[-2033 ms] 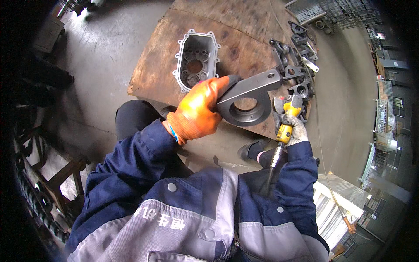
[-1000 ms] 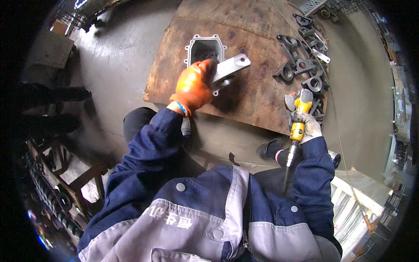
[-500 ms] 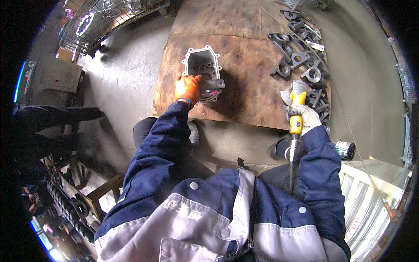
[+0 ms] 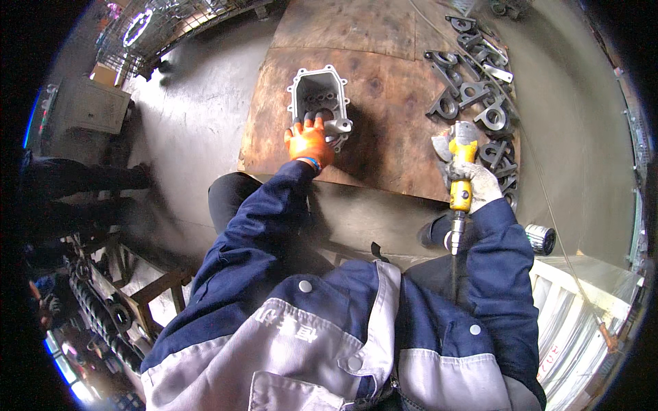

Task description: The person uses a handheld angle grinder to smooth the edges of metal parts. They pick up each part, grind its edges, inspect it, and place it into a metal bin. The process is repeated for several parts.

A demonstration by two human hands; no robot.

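My left hand (image 4: 310, 142), in an orange glove with dark fingertips, rests at the near end of a grey cast metal housing (image 4: 293, 94). Its fingers are spread and point away from me over the rim; their tips reach the housing's inside. Just right of them a short tubular part (image 4: 339, 127) juts from the housing. The open cavity faces up and shows round bosses and holes. Over the board's right near edge, my right hand (image 4: 484, 183), in a whitish glove, is closed round a yellow air tool (image 4: 461, 196). Its grey head points away from me, with a hose coupling behind.
A stained wooden board (image 4: 391, 89) lies beneath the housing. Several dark metal brackets (image 4: 473, 92) line its right side. A black-and-white can (image 4: 541, 238) stands by my right elbow. Wire baskets (image 4: 137, 51) are at the far left; another person's dark legs (image 4: 89, 178) show at left.
My left hand has gone from curled over the housing to fingers spread at its near end. The tubular part shows at a different angle. The air tool has shifted slightly left.
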